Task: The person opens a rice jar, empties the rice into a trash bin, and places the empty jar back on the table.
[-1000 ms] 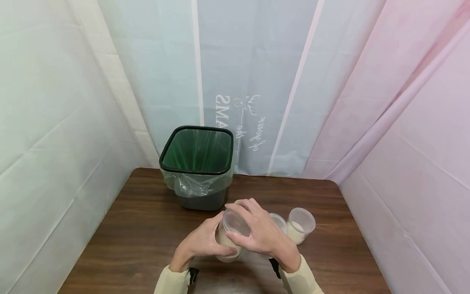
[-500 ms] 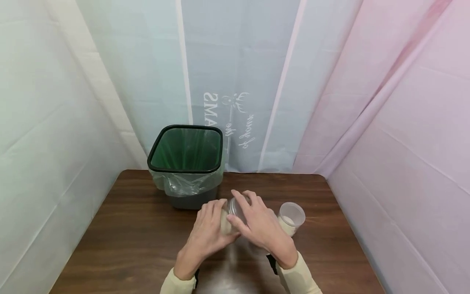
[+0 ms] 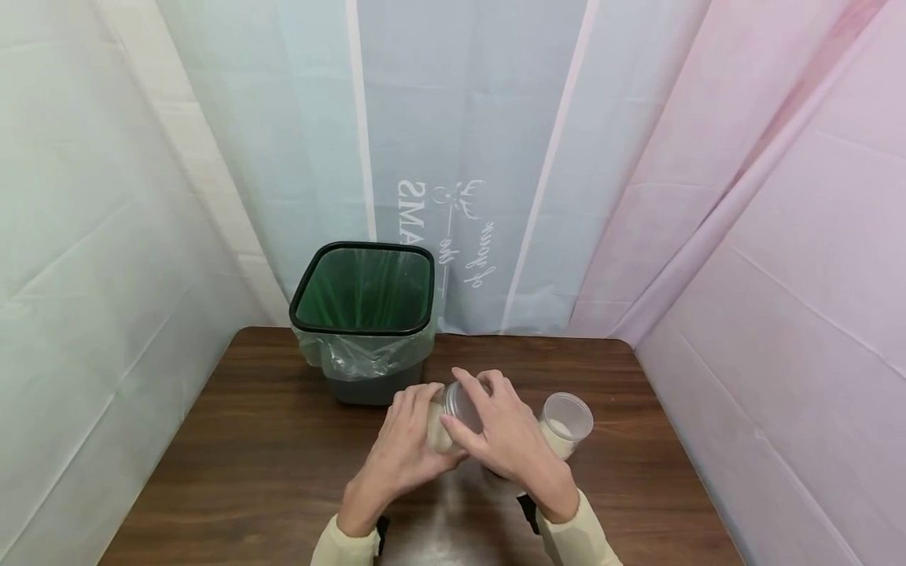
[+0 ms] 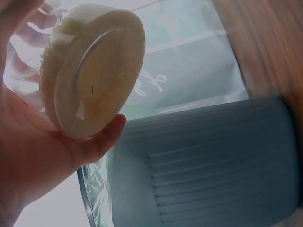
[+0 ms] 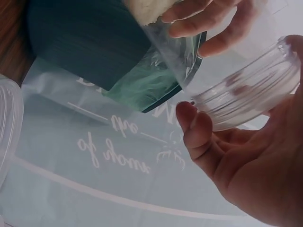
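My left hand grips a clear plastic jar round its side. The jar is tilted, its mouth end toward the right hand. In the left wrist view its round base shows pale, rice-like contents. My right hand holds a clear, ridged-edge screw lid between thumb and fingers at the jar's mouth. Whether the lid is seated on the thread I cannot tell. A second clear jar, without a lid on it, stands right of my right hand with whitish grains inside.
A dark bin with a black rim and a clear liner stands at the back left of the brown wooden table. Fabric curtains hang close behind and on both sides.
The held jar has been lifted and tipped from near upright, turning its top toward the right. My left hand moved round its side. A clear round container beside the second jar is now hidden.
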Motion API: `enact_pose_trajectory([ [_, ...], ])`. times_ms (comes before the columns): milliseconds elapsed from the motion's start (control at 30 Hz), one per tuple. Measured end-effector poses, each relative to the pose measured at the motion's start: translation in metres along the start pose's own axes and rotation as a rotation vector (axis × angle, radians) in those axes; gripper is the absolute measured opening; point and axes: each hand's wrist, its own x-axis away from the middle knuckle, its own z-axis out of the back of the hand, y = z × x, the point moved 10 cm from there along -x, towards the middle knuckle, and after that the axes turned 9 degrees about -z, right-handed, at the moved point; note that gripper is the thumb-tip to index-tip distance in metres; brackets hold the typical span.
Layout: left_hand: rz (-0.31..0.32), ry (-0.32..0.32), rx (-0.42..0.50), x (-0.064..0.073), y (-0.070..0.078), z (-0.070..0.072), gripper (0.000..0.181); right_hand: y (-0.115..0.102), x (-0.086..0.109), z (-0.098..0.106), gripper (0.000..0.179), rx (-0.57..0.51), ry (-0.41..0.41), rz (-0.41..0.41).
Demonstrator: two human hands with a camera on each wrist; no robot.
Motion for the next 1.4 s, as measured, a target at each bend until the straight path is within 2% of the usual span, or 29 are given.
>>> enact_pose_trajectory([
  [133, -0.009, -0.068, 0.106, -0.002, -0.003, -0.004, 0.088, -0.004, 0.002, 0.003, 0.062, 0.016, 0.039, 0.055],
  [367, 0.085, -0.235, 0.386, 0.006, -0.014, -0.018, 0.089, -0.015, 0.009, 0.011, 0.062, 0.015, 0.079, 0.193],
  [533, 0.108, -0.304, 0.555, 0.011, -0.013, -0.026, 0.087, -0.021, 0.015, 0.015, 0.062, -0.024, 0.072, 0.313],
  [667, 0.119, -0.322, 0.643, 0.014, -0.012, -0.031, 0.086, -0.023, 0.019, 0.015, 0.061, -0.035, 0.037, 0.358],
  [733, 0.11, -0.303, 0.621, 0.014, -0.011, -0.031, 0.084, -0.022, 0.02, 0.014, 0.062, -0.033, 0.018, 0.363],
  [800, 0.095, -0.263, 0.524, 0.012, -0.009, -0.028, 0.084, -0.021, 0.019, 0.014, 0.066, -0.023, 0.003, 0.351],
  [1000, 0.017, -0.077, 0.047, -0.001, 0.007, -0.008, 0.09, -0.007, 0.01, 0.016, 0.074, 0.023, -0.04, 0.219],
  [1100, -0.019, -0.006, -0.104, -0.004, 0.018, -0.001, 0.096, 0.001, 0.006, 0.017, 0.069, 0.05, -0.049, 0.146],
  [1200, -0.046, 0.006, -0.163, -0.006, 0.024, -0.003, 0.1, 0.009, 0.003, 0.014, 0.065, 0.071, -0.075, 0.08],
  [1400, -0.057, -0.043, -0.163, -0.005, 0.024, -0.008, 0.098, 0.017, 0.004, 0.005, 0.063, 0.073, -0.134, -0.012],
])
